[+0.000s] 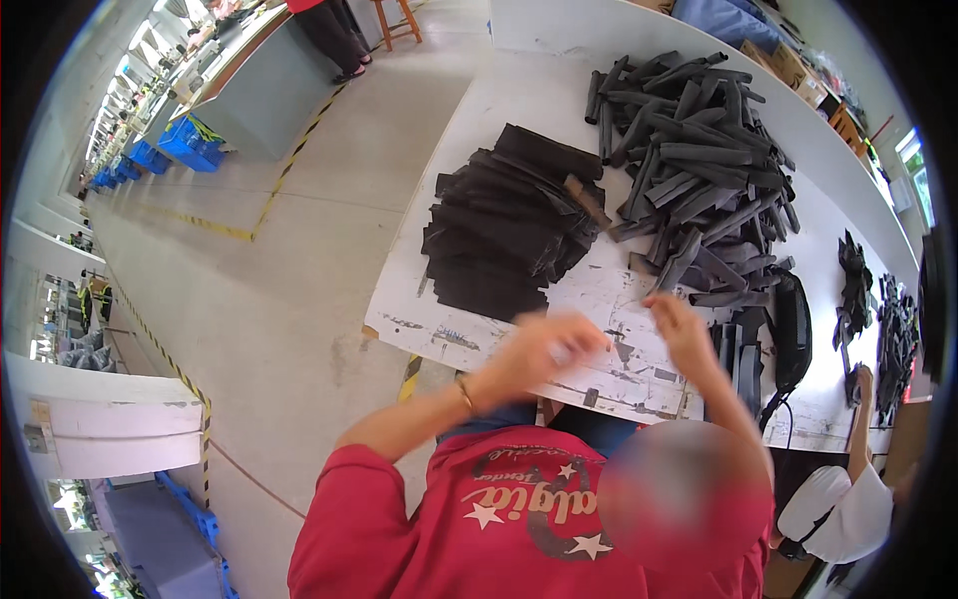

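Note:
My left hand is over the white table's front part, just below a spread stack of flat black fabric pieces. Motion smears its fingers, and I see nothing clear in them. Farther right, my right hand has thumb and fingertips drawn together at the lower end of a dark grey fabric tube. That tube slants down from the near edge of a big heap of similar rolled tubes. A narrow brownish strip lies across the black stack's right side.
The white table has a raised panel behind it. A black elongated case with a cord lies right of my right hand. Beyond it, a co-worker's hand is by more dark pieces. Blue crates stand far left.

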The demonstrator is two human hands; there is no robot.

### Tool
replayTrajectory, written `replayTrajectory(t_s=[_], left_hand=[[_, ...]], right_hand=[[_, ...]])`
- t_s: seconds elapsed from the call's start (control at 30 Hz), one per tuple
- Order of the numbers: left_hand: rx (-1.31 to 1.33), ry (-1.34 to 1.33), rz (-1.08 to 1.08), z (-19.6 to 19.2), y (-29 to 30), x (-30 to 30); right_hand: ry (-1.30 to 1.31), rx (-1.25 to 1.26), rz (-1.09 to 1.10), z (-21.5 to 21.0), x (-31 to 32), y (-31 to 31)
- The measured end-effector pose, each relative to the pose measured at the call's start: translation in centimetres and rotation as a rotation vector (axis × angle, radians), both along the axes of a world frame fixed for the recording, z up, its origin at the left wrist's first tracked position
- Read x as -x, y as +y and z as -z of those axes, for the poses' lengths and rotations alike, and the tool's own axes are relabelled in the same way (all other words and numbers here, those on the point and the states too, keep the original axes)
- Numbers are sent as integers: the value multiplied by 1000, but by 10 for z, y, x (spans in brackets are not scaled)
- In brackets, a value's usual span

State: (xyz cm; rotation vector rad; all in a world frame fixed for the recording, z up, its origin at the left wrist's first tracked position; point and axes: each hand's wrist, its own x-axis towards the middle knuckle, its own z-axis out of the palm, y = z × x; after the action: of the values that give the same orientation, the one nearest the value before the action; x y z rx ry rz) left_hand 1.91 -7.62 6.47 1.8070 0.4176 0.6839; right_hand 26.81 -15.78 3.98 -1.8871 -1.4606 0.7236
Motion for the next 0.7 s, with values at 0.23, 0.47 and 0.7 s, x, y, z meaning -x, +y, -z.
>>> replayTrajectory(t_s=[0.23,0.47,0.7], left_hand=[[-759,281,-375,99,70,26],[-809,373,-288,116,83,22],[-916,420,-193,112,91,13]], right_hand=[[379,146,151,65,35,-60],[353,216,196,49,28,-103],[266,222,104,47,35,-89]])
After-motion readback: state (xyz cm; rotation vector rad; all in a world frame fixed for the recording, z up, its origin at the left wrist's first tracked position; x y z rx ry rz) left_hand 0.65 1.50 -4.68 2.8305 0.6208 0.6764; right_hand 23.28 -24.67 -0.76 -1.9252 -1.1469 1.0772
